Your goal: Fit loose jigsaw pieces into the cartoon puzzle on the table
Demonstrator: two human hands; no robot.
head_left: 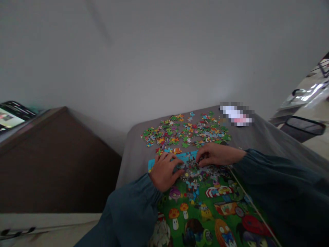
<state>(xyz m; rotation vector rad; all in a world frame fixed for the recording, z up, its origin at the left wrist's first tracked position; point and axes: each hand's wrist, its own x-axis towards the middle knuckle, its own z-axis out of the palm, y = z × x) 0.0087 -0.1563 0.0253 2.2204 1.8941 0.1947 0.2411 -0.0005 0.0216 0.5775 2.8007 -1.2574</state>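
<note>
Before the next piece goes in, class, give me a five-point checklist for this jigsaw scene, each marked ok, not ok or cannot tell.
1. Left hand rests flat on the puzzle: ok.
2. Right hand has its fingers at the unfinished top edge: ok.
3. A piece is pinched in the right fingers: cannot tell, too blurred.
4. Loose pieces lie spread on the grey table beyond the hands: ok.
5. All loose pieces face up: cannot tell.

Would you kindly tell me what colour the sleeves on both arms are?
Dark teal-blue, on the left sleeve and right sleeve alike; the head view shows it.
</note>
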